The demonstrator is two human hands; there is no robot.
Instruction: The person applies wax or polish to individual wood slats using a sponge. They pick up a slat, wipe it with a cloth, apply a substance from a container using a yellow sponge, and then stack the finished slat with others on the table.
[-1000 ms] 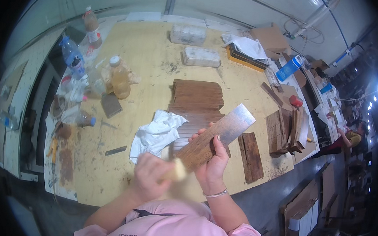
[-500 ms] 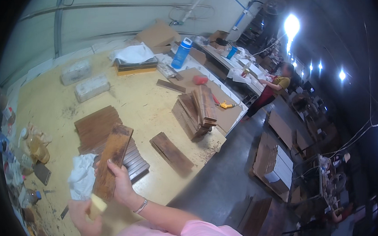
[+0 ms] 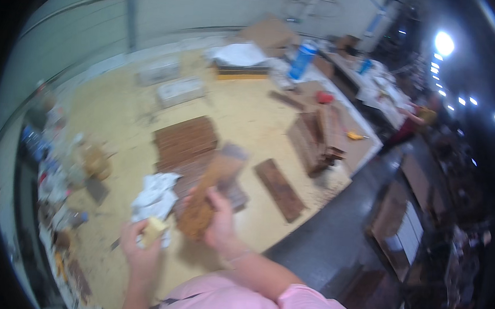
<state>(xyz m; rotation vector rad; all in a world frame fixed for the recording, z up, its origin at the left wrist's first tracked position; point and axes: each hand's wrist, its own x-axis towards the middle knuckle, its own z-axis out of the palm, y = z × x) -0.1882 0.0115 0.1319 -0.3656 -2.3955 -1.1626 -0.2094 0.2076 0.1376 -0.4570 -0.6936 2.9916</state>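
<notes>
My left hand is closed around a small pale yellow block; whether it is sponge or something firmer I cannot tell. My right hand grips the lower part of a brown wooden plank, which is tilted and smeared by motion at its upper end. The block and the plank are apart. Beneath the plank lies a fanned stack of dark wooden strips. A crumpled white cloth or paper sits just beyond my left hand. To the right, another wooden plank rests flat on the yellowish table.
A pile of planks stands near the table's right edge, by a yellow-handled tool and a red item. Two grey-white blocks and a blue bottle are farther back. Bottles crowd the left; a person stands far right.
The view has swung left, so the scene sits farther right. My left hand and the yellow block have come away from the plank's lower end. The plank leans more to the right.
</notes>
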